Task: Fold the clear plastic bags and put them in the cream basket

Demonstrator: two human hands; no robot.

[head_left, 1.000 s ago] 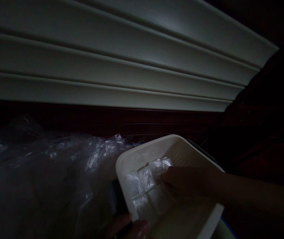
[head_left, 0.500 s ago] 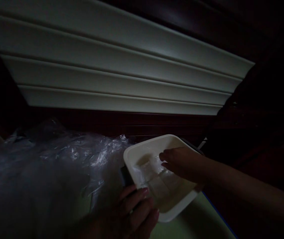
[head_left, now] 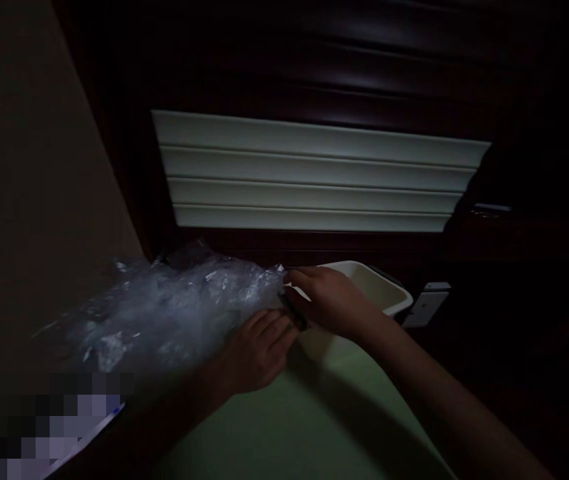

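1. foreground, lower left: a pixelated patch (head_left: 72, 433) with a pale, blue-tipped edge; contents cannot be identified.
2. work surface: a pale green surface (head_left: 284, 427), crossed by a dark band of shadow.
3. left hand (head_left: 259, 350): back upward, at the near left side of the bin. fingers lie side by side, pressed together, tips beside the dark handle. whether they grip anything cannot be told.
4. right hand (head_left: 332, 300): reaches across the bin's left part, wrist bent toward the left. fingers are bent, with a gap between them and the thumb; tips are close to the handle and the edge of the plastic. whether they pinch anything cannot be told.
5. bin (head_left: 384, 287): off-white, rounded corners, upright, at the far part of the green surface, partly hidden by the right hand. contents are not visible from this angle.
6. dark handle (head_left: 295, 313): on the bin's left side, between the two hands.
7. clear plastic (head_left: 164, 320): crumpled heap, left of the bin, just beside both hands.
8. white flat object (head_left: 429, 307): right of the bin, near it.
9. background: a pale slatted panel (head_left: 314, 173) set in dark wood (head_left: 314, 247); brown wall (head_left: 39, 167) at left. lighting is poor.
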